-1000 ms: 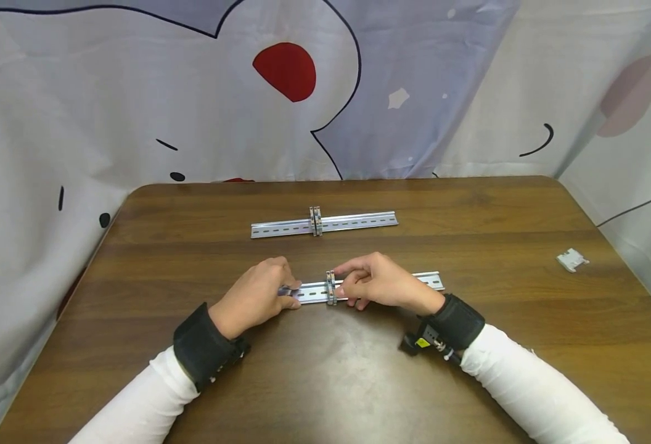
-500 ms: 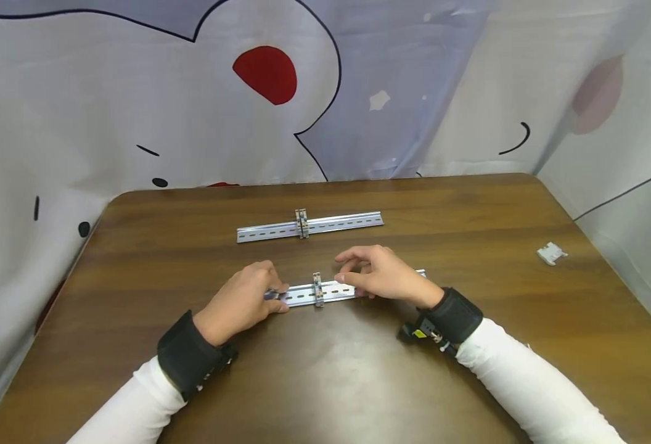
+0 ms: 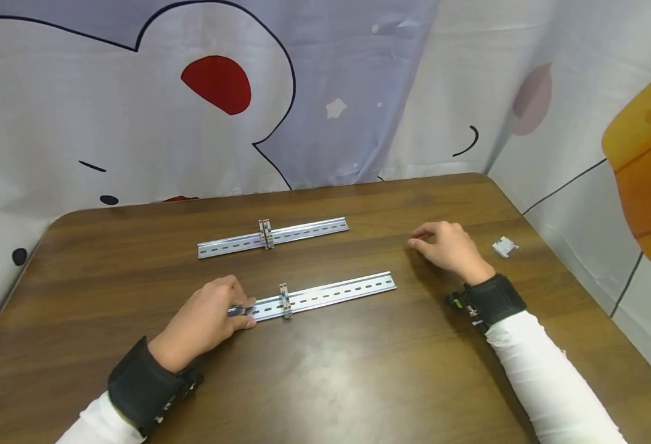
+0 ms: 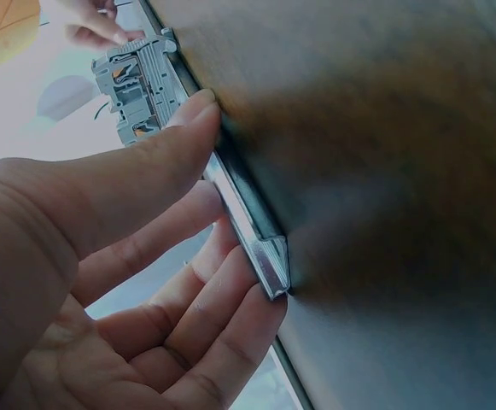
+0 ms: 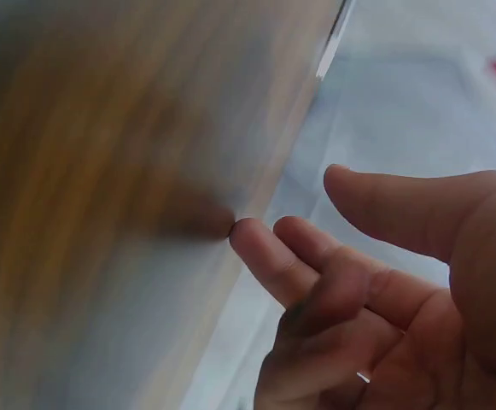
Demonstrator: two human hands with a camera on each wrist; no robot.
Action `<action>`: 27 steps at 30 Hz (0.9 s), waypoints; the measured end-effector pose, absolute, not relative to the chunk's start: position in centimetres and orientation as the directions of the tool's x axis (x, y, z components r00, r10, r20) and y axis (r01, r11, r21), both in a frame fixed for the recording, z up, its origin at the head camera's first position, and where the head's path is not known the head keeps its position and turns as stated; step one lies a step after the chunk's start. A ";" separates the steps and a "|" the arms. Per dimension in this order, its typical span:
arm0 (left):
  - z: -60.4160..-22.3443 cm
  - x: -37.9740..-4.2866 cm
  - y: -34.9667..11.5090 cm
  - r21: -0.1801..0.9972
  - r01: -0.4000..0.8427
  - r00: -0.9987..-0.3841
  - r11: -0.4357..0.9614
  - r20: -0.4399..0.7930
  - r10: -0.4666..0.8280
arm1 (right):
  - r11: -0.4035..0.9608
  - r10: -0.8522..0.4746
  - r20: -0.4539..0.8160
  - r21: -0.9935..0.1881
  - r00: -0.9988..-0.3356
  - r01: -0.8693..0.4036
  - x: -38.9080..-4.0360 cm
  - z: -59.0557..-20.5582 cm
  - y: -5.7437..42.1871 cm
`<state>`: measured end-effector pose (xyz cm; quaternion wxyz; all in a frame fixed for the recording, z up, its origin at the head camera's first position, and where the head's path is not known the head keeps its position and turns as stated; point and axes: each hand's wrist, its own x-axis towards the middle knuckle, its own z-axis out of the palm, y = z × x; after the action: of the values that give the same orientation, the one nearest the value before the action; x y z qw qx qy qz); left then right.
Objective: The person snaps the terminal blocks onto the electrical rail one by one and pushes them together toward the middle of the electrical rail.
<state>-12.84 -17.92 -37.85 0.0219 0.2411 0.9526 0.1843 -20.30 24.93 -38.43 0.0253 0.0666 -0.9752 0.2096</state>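
In the head view a slotted metal DIN rail (image 3: 342, 293) lies across the near middle of the table. My left hand (image 3: 206, 314) pinches its left end between thumb and fingers. Just right of that hand, grey terminal blocks (image 3: 285, 301) sit across the rail; the left wrist view shows these terminal blocks (image 4: 137, 90) close up, beyond the thumb. My right hand (image 3: 447, 248) is above the table, right of the rail, with nothing between its loosely bent fingers. Nearest to it on the right lies a small white plastic piece (image 3: 505, 246).
A second DIN rail (image 3: 220, 248) lies farther back, bearing its own terminal blocks (image 3: 266, 234) near its middle. Behind the wooden table (image 3: 325, 370) hangs a patterned cloth (image 3: 336, 74), which also runs along the right side.
My right hand has left the terminal blocks and moved right, toward the white plastic piece. My left hand stays on the near rail. The head view has turned to the right.
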 end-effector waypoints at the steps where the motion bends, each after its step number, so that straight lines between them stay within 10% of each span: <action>1: -37.9 -12.8 -18.0 0.362 0.453 -0.883 0.815 0.052 0.467 | 0.916 -0.080 0.082 -0.388 -0.993 -0.106 -20.4 -38.4 26.3; 10: -38.0 -12.8 -18.4 0.367 0.457 -0.881 0.810 0.061 0.469 | 0.941 0.171 0.026 -0.301 -0.985 0.155 -21.0 -38.2 35.4; 27: -38.0 -13.0 -17.9 0.382 0.459 -0.878 0.802 0.060 0.475 | 0.930 0.234 -0.232 -0.230 -0.944 0.287 -19.7 -37.2 39.4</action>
<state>-13.03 -17.94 -38.05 0.0192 0.2460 0.9489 0.1965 -19.69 39.43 -37.17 -0.1010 -0.1333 -0.9771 0.1314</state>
